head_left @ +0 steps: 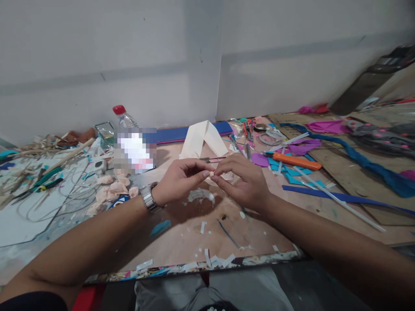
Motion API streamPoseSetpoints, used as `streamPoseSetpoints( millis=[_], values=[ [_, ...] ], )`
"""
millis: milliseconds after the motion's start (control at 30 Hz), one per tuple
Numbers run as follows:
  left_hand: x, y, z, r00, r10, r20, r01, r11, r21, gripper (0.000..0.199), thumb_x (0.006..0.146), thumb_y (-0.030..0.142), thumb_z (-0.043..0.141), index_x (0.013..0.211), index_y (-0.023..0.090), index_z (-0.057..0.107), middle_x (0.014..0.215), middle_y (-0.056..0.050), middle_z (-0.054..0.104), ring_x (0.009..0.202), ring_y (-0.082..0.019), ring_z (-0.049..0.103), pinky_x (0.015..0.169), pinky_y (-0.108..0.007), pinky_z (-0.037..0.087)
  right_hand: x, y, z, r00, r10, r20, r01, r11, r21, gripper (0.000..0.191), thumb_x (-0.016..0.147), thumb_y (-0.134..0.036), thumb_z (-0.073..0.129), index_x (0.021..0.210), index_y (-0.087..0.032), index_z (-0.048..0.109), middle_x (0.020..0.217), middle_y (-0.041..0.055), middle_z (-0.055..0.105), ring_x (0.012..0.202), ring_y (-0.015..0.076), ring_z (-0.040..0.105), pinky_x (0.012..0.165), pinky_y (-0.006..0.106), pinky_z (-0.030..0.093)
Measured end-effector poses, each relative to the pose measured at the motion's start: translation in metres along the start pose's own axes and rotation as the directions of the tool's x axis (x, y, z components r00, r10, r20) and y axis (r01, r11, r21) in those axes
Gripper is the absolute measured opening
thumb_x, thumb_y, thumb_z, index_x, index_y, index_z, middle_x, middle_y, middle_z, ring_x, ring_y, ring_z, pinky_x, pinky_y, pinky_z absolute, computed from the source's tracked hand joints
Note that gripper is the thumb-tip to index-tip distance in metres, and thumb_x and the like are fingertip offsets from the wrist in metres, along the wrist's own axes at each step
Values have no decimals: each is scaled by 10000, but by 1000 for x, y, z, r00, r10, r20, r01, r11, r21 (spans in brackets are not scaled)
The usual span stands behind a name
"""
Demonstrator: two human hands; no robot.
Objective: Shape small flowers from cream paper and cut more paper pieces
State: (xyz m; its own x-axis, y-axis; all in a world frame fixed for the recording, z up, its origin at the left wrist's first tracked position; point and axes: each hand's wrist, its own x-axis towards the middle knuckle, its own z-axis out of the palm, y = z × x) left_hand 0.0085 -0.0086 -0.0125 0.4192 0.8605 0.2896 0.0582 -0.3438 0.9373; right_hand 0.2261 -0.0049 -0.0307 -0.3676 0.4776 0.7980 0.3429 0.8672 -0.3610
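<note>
My left hand, with a metal watch on its wrist, and my right hand meet above the middle of the table. Thumbs and fingers of both pinch a small pale pink crumpled piece, which looks like crepe paper; much of it is hidden by the fingertips. Just beyond the fingers lies a thin dark metal tool, partly covered. Behind it stands a folded cream paper strip. On the tabletop below my hands is a whitish, glue-like smear.
Leftward are a lit phone, a red-capped bottle, pink crumpled pieces and green-handled pliers. Rightward lie an orange cutter, a blue strip, a white stick and a cardboard sheet. Paper scraps line the front edge.
</note>
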Motion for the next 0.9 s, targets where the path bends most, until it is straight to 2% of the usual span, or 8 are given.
streamPoseSetpoints(
  millis=[233,467,633,733,900],
  values=[
    [-1,1,1,996,85,10,-86,991,99,213,929,337,761,990,132,764,945,-100,782,824,-158,704,754,-269,569,1,-1,0,1000,11,6,-11,1000,-6,54,926,-228,733,902,-229,685,873,58,737,867,232,705,821,421,534],
    [-2,4,-1,993,115,-7,-114,990,82,193,891,324,803,914,142,744,865,-73,756,778,-141,672,720,-259,548,2,-3,-4,1000,10,21,-10,1000,5,76,931,-232,737,916,-236,662,883,51,734,869,229,700,809,413,530],
    [-1,5,-3,998,39,-41,-39,999,6,209,860,319,834,879,132,744,826,-69,754,736,-128,662,680,-242,529,3,-1,-6,1000,-17,16,18,1000,-22,97,925,-240,759,961,-240,670,910,52,740,894,232,698,833,423,533],
    [1,3,-3,999,-8,-51,5,998,-57,223,840,326,853,885,131,756,844,-69,764,753,-129,681,709,-244,551,3,1,-7,999,-32,26,33,999,-29,130,907,-257,787,981,-244,681,926,52,750,919,240,701,858,435,538],
    [1,0,-3,999,-41,-3,41,998,-52,243,862,339,837,990,136,797,943,-102,798,819,-158,718,749,-272,574,4,0,-6,999,-17,30,17,1000,-19,72,925,-252,756,931,-244,684,903,50,749,905,236,696,856,435,537]
  ],
)
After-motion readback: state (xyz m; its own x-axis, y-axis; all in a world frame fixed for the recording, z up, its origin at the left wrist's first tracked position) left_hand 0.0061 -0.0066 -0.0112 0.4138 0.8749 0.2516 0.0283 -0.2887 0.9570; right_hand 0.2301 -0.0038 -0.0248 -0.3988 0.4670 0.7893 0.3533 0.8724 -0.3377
